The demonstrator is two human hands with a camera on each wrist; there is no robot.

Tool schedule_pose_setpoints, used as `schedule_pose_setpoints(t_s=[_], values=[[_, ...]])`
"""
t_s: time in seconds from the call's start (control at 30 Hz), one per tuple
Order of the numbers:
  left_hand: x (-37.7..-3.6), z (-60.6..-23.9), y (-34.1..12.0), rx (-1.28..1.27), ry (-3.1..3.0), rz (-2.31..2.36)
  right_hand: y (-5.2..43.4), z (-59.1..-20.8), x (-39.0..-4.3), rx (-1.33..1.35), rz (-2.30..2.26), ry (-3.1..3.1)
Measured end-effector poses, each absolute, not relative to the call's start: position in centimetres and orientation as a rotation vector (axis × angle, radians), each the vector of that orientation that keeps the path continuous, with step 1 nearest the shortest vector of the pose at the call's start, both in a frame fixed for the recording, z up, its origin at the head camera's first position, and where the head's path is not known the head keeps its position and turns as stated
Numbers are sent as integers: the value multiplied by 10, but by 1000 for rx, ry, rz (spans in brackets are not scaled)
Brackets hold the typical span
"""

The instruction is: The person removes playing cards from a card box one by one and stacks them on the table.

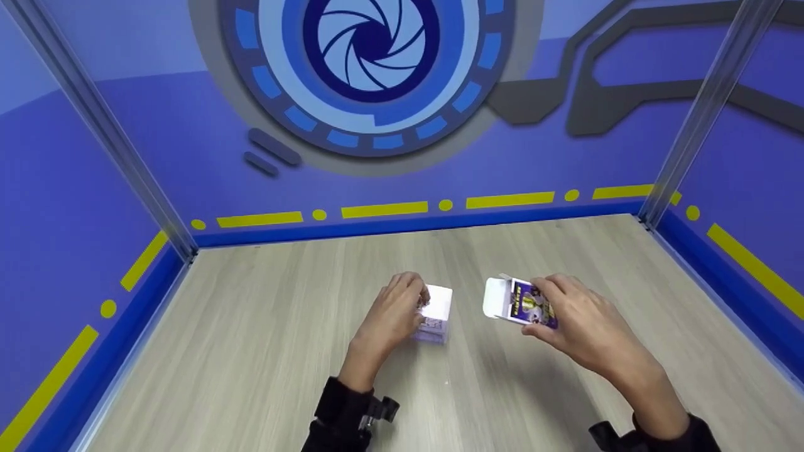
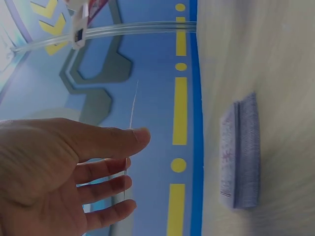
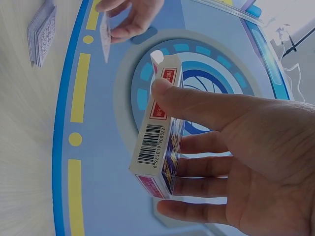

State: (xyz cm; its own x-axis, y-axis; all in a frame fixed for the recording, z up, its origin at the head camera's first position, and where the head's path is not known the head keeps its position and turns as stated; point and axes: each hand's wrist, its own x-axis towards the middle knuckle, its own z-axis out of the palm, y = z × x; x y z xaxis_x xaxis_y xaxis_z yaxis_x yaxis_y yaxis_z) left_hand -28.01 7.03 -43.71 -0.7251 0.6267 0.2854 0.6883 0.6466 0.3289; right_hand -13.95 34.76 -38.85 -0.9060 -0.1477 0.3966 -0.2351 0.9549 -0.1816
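— Between the right thumb and fingers, what sits there?

— A card box (image 3: 162,132). The right hand (image 1: 581,326) grips it by its long edges, thumb on the barcode side, fingers curled behind the printed face. Its white flap stands open at the end away from the palm, towards the other hand.

— And the left hand (image 1: 396,311)?

— Its fingertips pinch a single card (image 3: 105,37), seen edge-on in the right wrist view. In the left wrist view that card (image 2: 131,142) is only a thin pale line past the fingers, which lie nearly straight, thumb closing onto them.

— Below those fingertips?

— A deck of cards (image 1: 433,320), a squared stack lying flat on the wooden table (image 1: 264,351), just under and beside the left hand. The box is held off the table, near the deck but apart from it.

— How would these handle?

— I judge all of it light. The box is thin cardboard: stiff along its edges, easily dented on the broad faces, so the edge grip suits it. The cards look glossy and slippery; a loose stack would fan or slide, so it wants squeezing by the long sides. One card bends readily and is best pinched at a short edge.

— Further out?

— Blue walls (image 1: 125,157) with yellow dashes.
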Motion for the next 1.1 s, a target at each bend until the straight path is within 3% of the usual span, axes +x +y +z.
schedule_pose_setpoints(t_s=[1.1], values=[[-303, -496, 77, -987, -2907, -893, 347, -391, -139, 302, 299, -2716]])
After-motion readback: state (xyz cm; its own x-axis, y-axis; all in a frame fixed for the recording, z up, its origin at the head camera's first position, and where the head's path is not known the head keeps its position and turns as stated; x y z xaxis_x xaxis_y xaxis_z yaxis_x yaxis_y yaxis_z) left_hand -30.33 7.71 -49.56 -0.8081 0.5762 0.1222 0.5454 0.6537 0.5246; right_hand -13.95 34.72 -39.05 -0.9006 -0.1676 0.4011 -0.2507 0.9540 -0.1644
